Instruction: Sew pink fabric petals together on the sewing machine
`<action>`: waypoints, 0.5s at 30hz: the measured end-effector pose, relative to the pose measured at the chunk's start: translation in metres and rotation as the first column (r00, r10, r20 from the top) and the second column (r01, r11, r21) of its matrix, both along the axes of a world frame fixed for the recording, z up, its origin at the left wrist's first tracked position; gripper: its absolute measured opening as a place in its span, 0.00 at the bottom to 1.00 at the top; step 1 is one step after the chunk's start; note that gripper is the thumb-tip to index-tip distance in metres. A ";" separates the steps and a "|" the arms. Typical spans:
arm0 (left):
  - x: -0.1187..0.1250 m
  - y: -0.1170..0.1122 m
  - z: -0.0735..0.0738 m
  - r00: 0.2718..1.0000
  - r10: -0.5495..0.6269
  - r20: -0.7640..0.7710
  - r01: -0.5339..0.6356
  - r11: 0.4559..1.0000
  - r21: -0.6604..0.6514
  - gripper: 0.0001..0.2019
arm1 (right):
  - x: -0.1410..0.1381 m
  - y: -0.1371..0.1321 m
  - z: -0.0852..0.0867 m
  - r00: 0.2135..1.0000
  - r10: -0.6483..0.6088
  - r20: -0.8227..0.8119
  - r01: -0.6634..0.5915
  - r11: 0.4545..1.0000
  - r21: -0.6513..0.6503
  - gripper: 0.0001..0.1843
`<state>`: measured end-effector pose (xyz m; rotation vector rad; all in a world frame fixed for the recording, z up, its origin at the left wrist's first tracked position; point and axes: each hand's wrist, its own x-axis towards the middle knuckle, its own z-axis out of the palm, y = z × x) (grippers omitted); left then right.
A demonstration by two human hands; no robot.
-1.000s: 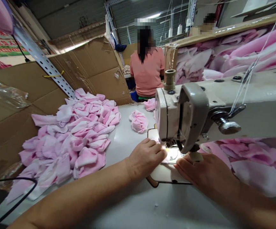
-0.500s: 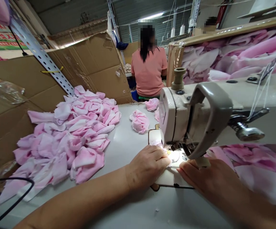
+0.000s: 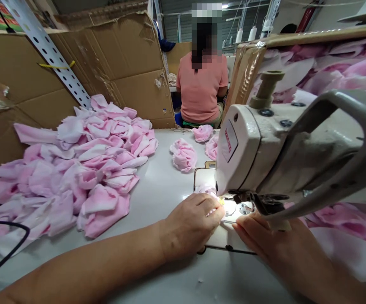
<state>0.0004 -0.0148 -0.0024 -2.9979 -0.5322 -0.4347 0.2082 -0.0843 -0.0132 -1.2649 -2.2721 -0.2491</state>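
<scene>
My left hand (image 3: 193, 226) rests at the front of the sewing machine, its fingers bunched on a small pink fabric piece (image 3: 206, 189) beside the needle. My right hand (image 3: 265, 240) lies just to the right, with its fingertips on the lit needle plate (image 3: 230, 207) by the presser foot (image 3: 258, 200). The cream industrial sewing machine head (image 3: 242, 152) arches over both hands and hides the needle's upper part. On the white work table (image 3: 157, 190), a large heap of pink fabric pieces (image 3: 75, 169) lies left of my left forearm.
Small pink bundles (image 3: 183, 155) lie beyond the machine. A co-worker in a salmon shirt (image 3: 201, 90) sits behind cardboard sheets (image 3: 132, 71). Pink fabric (image 3: 337, 249) is stacked on the right. A black cable (image 3: 2, 236) crosses the lower left, and thread cones (image 3: 244, 36) stand at the back.
The whole view has tilted, so the fabric heap sits further left and the machine head looks larger. Both hands stay at the needle plate with little visible movement.
</scene>
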 end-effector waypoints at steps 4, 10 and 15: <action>0.002 0.002 0.002 1.000 0.008 -0.008 -0.008 1.000 0.001 0.10 | 0.002 0.004 -0.001 0.999 -0.029 0.018 0.028 0.997 0.079 0.15; 0.004 0.005 0.003 0.999 0.011 -0.046 -0.012 1.000 -0.015 0.12 | 0.010 0.010 -0.009 0.994 -0.048 0.101 0.033 0.989 0.144 0.15; 0.001 0.007 0.004 0.998 -0.023 0.058 0.026 0.998 -0.054 0.10 | 0.013 0.009 -0.011 0.988 -0.082 0.134 0.064 0.989 0.131 0.14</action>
